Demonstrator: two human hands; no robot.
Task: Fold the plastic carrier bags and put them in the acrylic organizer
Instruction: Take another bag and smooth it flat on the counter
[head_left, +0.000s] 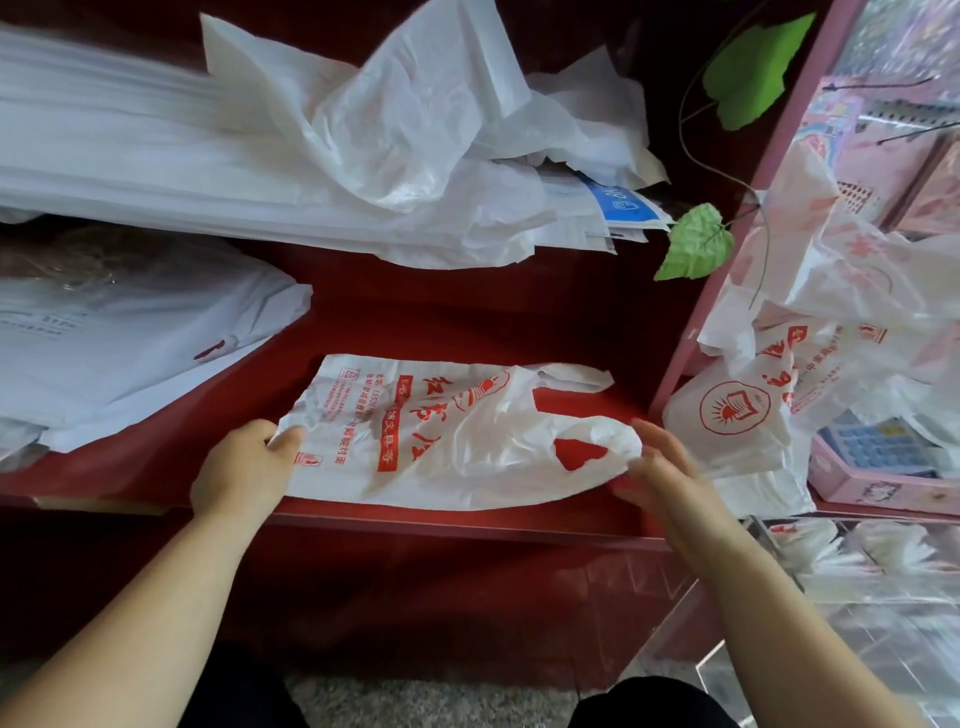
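Both hands first, since they're closest. My left hand (244, 462) has the bottom corner of a white plastic carrier bag with red print (441, 441) pinched, thumb on top and fingers curled under. My right hand (660, 473) is at the handle end with its fingers fairly straight against the near handle loop. It's not gripping anything as far as I can tell, though it's blurry. The bag lies flat-ish along the front edge of the dark red wooden shelf (467, 317), handles pointing toward the right edge, wrinkled and not folded at all.

Progress-wise, I'd say I'm right at the start of this bag: spread out, first fold not made yet. There's plenty left too. A big heap of loose white plastic bags (415, 130) sits along the back edge, and a flat stack of white bags (130, 338) hangs off the left end. A bunch of crumpled red-printed bags (831, 338) is piled past the right edge.

Containers: I think the clear acrylic organizer (883, 561) is the see-through box below the shelf's right corner. Something white and red shows through its wall, probably bags already in there. It's too blurred to count them or tell if they're folded. Just above it, a pink cardboard box (883, 483) holds what looks like a calculator.
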